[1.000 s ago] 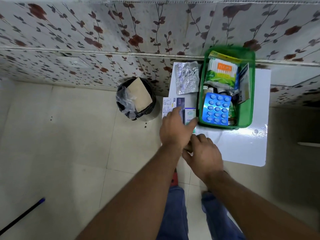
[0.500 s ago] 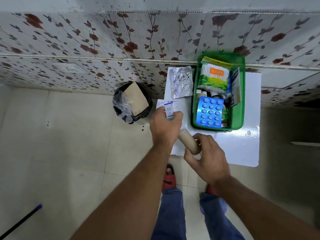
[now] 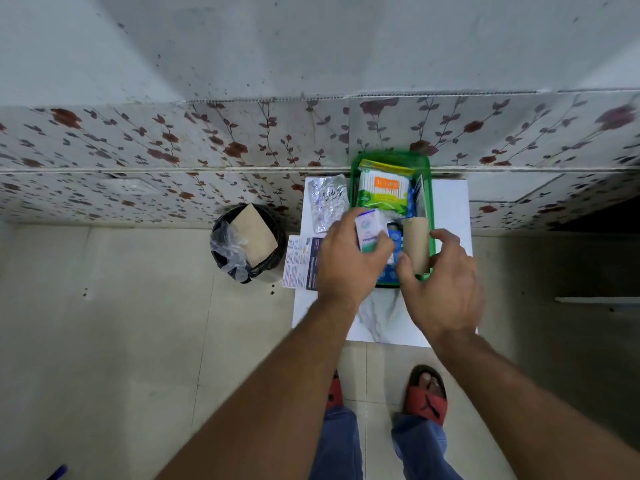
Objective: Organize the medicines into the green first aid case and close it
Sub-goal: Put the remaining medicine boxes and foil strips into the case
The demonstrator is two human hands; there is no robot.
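The green first aid case (image 3: 430, 202) lies open on a small white table (image 3: 450, 216) against the wall. Inside it a cotton swab pack (image 3: 382, 190) fills the far end, and a blue blister pack (image 3: 394, 239) shows partly under my hands. My left hand (image 3: 346, 263) grips a small white and teal medicine box (image 3: 370, 230) over the case's left side. Over the case's near right corner, my right hand (image 3: 440, 282) holds a tan bandage roll (image 3: 416, 247). A silver foil strip (image 3: 327, 202) and a printed medicine box (image 3: 300, 263) lie on the table left of the case.
A black waste bin (image 3: 242, 244) with a plastic liner and a piece of cardboard stands on the floor left of the table. My feet in red sandals (image 3: 426, 396) are below the table's near edge. A blue-tipped stick (image 3: 57, 472) lies at the bottom left.
Both hands lifted from the table's near left part and moved right and forward over the case, the left carrying the small box, the right the tan roll. The view tilted upward.
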